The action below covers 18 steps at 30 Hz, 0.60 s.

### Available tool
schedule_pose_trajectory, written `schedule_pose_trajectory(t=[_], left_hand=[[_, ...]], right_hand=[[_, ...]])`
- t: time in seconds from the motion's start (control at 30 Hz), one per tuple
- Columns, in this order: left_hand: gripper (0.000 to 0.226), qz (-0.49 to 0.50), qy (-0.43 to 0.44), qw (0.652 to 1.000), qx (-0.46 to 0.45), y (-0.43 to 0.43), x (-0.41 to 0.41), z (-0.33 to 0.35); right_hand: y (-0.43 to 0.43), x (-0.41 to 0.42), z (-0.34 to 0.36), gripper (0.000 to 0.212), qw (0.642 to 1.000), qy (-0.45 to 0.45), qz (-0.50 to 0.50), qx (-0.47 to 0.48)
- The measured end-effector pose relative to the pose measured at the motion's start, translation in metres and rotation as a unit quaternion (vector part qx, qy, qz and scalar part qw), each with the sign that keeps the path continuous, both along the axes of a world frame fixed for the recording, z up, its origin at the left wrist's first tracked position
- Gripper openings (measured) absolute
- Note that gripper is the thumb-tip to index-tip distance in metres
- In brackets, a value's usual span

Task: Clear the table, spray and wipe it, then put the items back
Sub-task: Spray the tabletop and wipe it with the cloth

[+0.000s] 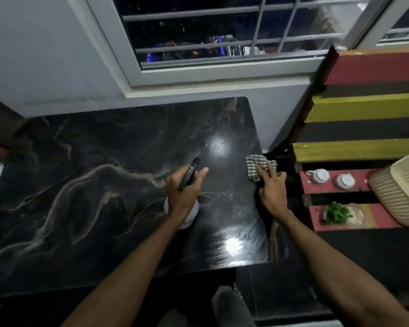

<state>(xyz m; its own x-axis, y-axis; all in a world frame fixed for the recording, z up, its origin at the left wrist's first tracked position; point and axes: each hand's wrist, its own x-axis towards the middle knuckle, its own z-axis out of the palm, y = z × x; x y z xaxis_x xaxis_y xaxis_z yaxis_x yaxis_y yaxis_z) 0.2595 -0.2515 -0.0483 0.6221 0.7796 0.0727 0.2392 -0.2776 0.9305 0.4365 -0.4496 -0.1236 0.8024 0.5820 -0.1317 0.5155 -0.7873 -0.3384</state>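
The black marble-patterned table [85, 175] fills the middle of the view, glossy with light glare on its right side. My left hand [183, 190] grips a spray bottle [189, 173] with a black trigger head and white body, held just above the table's right half, nozzle pointing away from me. My right hand [270, 190] presses flat on a striped checked cloth [255, 166] at the table's right edge. Part of the cloth is hidden under my fingers.
A shelf of red, yellow and black slats [364, 107] stands right of the table, holding two small white teapots [319, 176], a green plant piece [337, 212] and a cream basket [401, 194]. A barred window [222, 31] and white wall lie behind.
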Motion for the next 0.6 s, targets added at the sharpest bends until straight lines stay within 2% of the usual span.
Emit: schedule_pose_trajectory(t=[0.07, 0.2, 0.23, 0.37, 0.4, 0.5, 0.53, 0.6], left_hand=[[0.048, -0.005, 0.003, 1.0, -0.011, -0.004, -0.024, 0.0], [0.04, -0.001, 0.017, 0.999, -0.032, -0.002, -0.082, 0.006], [0.043, -0.005, 0.017, 1.0, -0.024, 0.0, -0.096, 0.009], [0.046, 0.018, 0.012, 1.0, -0.011, 0.023, -0.154, 0.006], [0.048, 0.028, 0.012, 1.0, -0.004, 0.031, -0.17, 0.005], [0.047, 0.049, 0.022, 0.998, 0.024, 0.054, -0.21, -0.002], [0.046, 0.053, 0.022, 0.998, 0.024, 0.062, -0.223, -0.004], [0.04, 0.068, 0.012, 0.997, 0.018, 0.076, -0.241, -0.006]], right_hand=[[-0.001, -0.041, 0.002, 0.083, 0.998, 0.008, -0.058, -0.001], [0.018, -0.138, 0.0, 0.082, 0.996, 0.009, 0.091, -0.003], [0.021, -0.145, 0.001, 0.081, 0.996, 0.007, 0.093, 0.003], [0.056, -0.171, 0.008, 0.074, 0.993, 0.028, -0.109, 0.016], [0.076, -0.188, 0.011, 0.073, 0.995, 0.016, -0.095, 0.013], [0.131, -0.237, 0.009, 0.077, 0.994, -0.011, 0.109, 0.023], [0.148, -0.24, 0.011, 0.076, 0.989, -0.013, 0.143, 0.027], [0.184, -0.229, 0.02, 0.067, 0.997, 0.024, 0.064, 0.027]])
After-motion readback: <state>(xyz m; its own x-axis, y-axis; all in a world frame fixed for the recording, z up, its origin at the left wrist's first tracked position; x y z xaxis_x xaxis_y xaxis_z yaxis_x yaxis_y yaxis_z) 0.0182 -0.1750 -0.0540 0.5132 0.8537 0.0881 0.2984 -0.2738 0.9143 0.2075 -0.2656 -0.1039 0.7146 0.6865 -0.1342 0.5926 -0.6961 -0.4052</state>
